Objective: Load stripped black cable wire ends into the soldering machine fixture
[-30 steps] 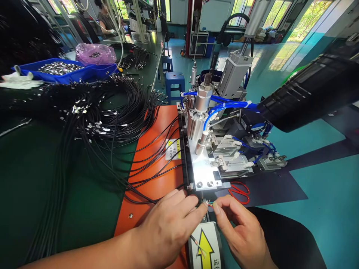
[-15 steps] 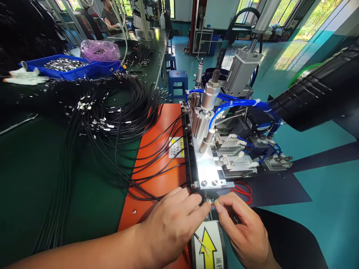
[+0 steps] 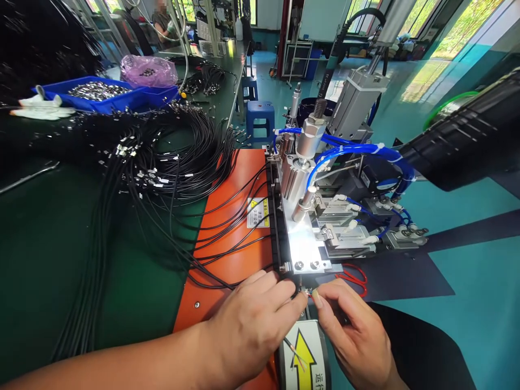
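My left hand (image 3: 260,322) is closed at the front of the pneumatic machine (image 3: 303,238), with a black cable (image 3: 219,280) running in under its knuckles. Below its palm sticks out a stripped cable end (image 3: 295,351) with thin coloured wires fanned apart. My right hand (image 3: 357,327) faces it, thumb and forefinger pinched on fine coloured wires (image 3: 310,293). Between the two sets of fingertips is a small metallic piece, too small to make out clearly. Just under the fingers lies a plate with a yellow arrow (image 3: 303,357).
Several black cables cross the orange panel (image 3: 235,189) from a large coiled bundle (image 3: 190,173) on the green table (image 3: 36,238). Behind stand a blue tray of metal parts (image 3: 125,103) and a pink bag (image 3: 148,70). Red-handled scissors (image 3: 357,279) lie right of the machine. A person sits far back.
The whole view has shifted slightly to the right. Both hands keep nearly the same pose at the front of the machine, fingertips still close together.
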The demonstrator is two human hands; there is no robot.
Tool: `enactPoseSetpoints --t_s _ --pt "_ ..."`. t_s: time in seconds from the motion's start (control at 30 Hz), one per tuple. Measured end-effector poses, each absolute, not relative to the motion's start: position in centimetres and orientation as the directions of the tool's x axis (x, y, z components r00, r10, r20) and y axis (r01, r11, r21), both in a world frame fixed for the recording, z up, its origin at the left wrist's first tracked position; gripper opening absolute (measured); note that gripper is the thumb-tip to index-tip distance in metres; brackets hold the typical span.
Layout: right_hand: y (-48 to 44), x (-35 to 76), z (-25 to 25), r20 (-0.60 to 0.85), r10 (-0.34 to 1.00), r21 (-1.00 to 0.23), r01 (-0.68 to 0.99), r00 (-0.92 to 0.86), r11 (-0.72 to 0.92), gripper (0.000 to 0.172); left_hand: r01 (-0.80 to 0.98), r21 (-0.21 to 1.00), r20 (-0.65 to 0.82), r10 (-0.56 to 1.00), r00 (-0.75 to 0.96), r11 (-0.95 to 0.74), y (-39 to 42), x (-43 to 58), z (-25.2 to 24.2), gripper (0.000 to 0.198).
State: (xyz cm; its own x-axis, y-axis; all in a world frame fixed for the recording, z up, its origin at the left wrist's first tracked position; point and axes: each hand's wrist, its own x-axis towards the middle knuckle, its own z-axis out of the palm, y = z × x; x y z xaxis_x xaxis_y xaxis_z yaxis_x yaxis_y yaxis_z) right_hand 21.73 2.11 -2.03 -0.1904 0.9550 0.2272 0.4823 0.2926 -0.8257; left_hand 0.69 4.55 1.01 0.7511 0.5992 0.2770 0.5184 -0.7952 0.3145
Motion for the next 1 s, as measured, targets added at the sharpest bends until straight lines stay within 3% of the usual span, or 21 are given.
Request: enactPoseSetpoints --t_s 0.57,1.0 --pt "1.98 21.10 -2.07 0.198 0.971 -0.875 0.424 -0.132 0.236 0.015 0.522 0.303 0.264 0.597 0.758 -0.797 4.70 0.69 1.15 0.029" --pt "1.72 21.83 -2.15 0.101 0.985 -0.839 0.520 -0.141 0.160 0.013 0.516 0.312 0.247 0.593 0.766 -0.797 4.68 0.66 1.33 0.030"
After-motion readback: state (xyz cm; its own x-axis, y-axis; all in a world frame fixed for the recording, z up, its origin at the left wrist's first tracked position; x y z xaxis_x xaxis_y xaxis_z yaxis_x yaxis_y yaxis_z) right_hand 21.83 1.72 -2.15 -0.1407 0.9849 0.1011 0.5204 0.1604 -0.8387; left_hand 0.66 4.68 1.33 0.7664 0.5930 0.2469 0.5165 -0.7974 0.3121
